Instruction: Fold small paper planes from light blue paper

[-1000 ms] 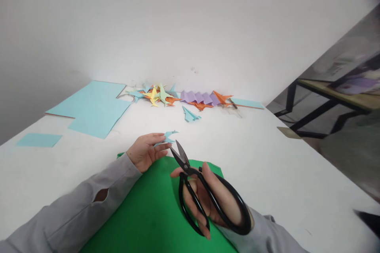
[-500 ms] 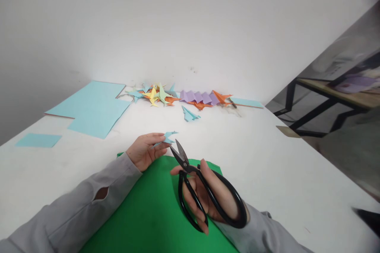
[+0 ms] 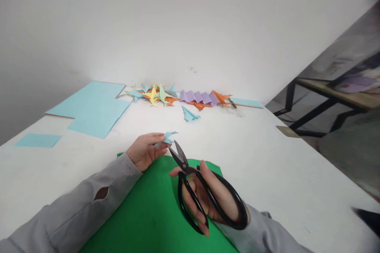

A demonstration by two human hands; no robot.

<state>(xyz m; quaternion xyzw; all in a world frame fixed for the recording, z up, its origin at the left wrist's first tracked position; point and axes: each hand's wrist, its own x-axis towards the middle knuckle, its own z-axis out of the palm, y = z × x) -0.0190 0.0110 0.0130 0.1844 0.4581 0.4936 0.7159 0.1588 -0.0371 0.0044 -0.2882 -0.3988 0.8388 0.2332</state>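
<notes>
My left hand (image 3: 147,151) pinches a small light-blue folded paper piece (image 3: 168,138) between thumb and fingers, with pointed ends sticking out to the right. In my right hand (image 3: 204,197) is a pair of black-handled scissors (image 3: 184,166), my fingers through the handle loops. The blades are parted and point up and left, their tips close to the lower side of the blue paper; I cannot tell whether they touch it. Both hands are over the near edge of the white table, above a green apron (image 3: 148,213).
Along the wall lie a pile of folded paper figures (image 3: 157,95), a purple pleated paper strip (image 3: 197,97) and an orange folded figure (image 3: 220,98). A blue folded paper plane (image 3: 190,114) lies before them. Large blue sheets (image 3: 97,106) and a small blue rectangle (image 3: 38,140) rest at left.
The scissors have shifted very slightly, their tips a little to the left and nearer the blue paper. My left hand stays almost still.
</notes>
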